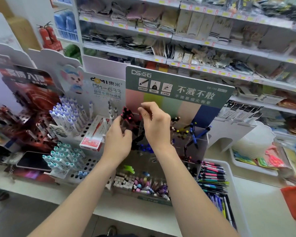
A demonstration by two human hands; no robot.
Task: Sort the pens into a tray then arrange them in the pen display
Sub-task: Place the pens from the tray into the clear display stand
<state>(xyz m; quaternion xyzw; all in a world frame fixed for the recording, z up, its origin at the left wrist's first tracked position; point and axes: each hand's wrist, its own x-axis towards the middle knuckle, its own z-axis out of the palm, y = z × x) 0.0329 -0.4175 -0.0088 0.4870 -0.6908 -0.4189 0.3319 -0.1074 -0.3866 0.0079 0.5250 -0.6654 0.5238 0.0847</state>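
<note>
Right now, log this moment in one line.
step: filling pen display | left hand: grips black pens | right hand: fingers curled over display, hold unclear | tray: pens lying inside

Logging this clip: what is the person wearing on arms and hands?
Nothing visible. The left hand and right hand are ungloved. The left forearm and right forearm are uncovered down to the frame's lower edge: no sleeves, watch or bracelet. No ring can be made out.

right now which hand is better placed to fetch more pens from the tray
Probably the right hand: the tray sits low right, beside that forearm; the left hand would have to cross over.
</note>
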